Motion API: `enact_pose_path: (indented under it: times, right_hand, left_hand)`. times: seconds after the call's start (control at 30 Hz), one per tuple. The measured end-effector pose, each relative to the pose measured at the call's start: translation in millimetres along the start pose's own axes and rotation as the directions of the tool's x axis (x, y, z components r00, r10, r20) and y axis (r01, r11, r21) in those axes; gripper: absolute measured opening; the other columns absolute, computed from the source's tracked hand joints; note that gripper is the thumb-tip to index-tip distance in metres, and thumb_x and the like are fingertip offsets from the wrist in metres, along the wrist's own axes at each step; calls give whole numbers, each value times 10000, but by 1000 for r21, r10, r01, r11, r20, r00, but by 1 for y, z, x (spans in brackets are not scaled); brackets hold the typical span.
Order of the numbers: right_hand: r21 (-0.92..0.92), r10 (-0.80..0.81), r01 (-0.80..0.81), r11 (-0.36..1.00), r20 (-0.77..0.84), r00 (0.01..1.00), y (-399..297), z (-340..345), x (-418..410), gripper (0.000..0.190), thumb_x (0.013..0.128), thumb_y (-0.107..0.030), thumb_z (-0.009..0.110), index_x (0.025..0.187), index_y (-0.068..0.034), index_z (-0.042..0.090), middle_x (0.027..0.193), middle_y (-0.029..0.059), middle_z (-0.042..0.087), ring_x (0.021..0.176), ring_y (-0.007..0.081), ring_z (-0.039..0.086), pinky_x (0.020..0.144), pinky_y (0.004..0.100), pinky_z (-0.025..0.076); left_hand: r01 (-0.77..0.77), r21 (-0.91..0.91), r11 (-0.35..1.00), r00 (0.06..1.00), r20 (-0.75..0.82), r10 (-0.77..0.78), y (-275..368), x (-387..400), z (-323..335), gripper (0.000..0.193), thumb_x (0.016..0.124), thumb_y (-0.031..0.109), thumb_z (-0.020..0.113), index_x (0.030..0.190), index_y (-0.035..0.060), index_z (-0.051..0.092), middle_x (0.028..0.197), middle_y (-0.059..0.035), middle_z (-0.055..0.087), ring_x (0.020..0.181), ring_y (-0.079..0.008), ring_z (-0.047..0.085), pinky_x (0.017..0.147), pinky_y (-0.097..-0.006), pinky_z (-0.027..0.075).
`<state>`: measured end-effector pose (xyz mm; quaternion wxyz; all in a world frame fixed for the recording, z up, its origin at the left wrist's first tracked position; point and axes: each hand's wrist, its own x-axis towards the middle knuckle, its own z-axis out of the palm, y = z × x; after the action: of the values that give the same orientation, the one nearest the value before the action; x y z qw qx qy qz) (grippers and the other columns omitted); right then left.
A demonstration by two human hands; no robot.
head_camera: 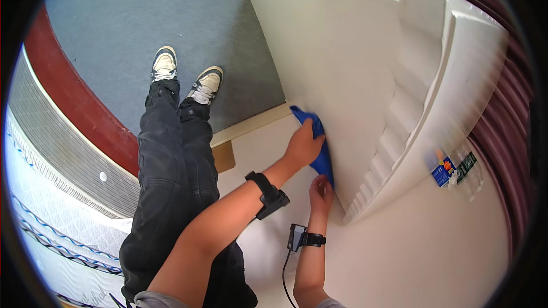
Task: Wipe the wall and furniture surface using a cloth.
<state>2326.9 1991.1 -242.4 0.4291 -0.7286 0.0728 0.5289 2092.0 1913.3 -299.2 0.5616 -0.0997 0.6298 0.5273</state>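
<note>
A folded blue cloth (pixel 320 163) lies along the foot of a tall white panel (pixel 325 51), where it meets a pale flat base (pixel 265 162). Reaching across from the lower left, my left hand (pixel 304 143) grips the middle of the cloth, thumb towards the panel. My right hand (pixel 321 194) is at the cloth's lower end with its fingers curled. Whether they pinch the cloth cannot be made out. Each wrist wears a black strap with a small device. A stepped, ridged white part (pixel 404 111) rises from the base to the right of the panel.
Stacked mattresses (pixel 72 231) line the left side beside a dark red strip (pixel 81 81). My shoes (pixel 205 83) stand on the grey floor (pixel 124 21). At right, a clear bottle (pixel 471 171) and a blue packet (pixel 444 173) lie near ribbed purple material (pixel 505 128).
</note>
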Motion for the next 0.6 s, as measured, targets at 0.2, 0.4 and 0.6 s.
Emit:
enact_pose_path:
  times: [0.2, 0.4, 0.6]
  right_hand:
    - [-232, 378, -311, 922, 352, 856, 158, 113, -7, 194, 926, 80, 531, 1118, 77, 557, 1082, 160, 628, 1040, 250, 614, 942, 352, 545]
    - [-409, 480, -276, 870, 577, 661, 238, 189, -52, 196, 932, 84, 525, 1125, 88, 557, 1120, 174, 627, 1062, 248, 618, 951, 338, 554]
    - [-421, 442, -264, 868, 411, 797, 162, 139, -39, 194, 908, 96, 556, 1100, 80, 573, 1075, 175, 647, 1018, 246, 638, 894, 329, 577]
  left_hand:
    - [-310, -24, 950, 921, -257, 294, 70, 88, -130, 284, 950, 228, 550, 1051, -18, 450, 889, -329, 606, 880, -508, 580, 739, -546, 447]
    - [-549, -83, 832, 786, -390, 480, 145, 115, -200, 312, 971, 271, 509, 1113, -5, 471, 1005, -262, 577, 952, -408, 582, 821, -455, 461]
    - [-422, -43, 906, 846, -377, 377, 95, 89, -146, 332, 865, 233, 647, 1034, -13, 503, 1052, -242, 522, 1006, -402, 539, 849, -436, 446]
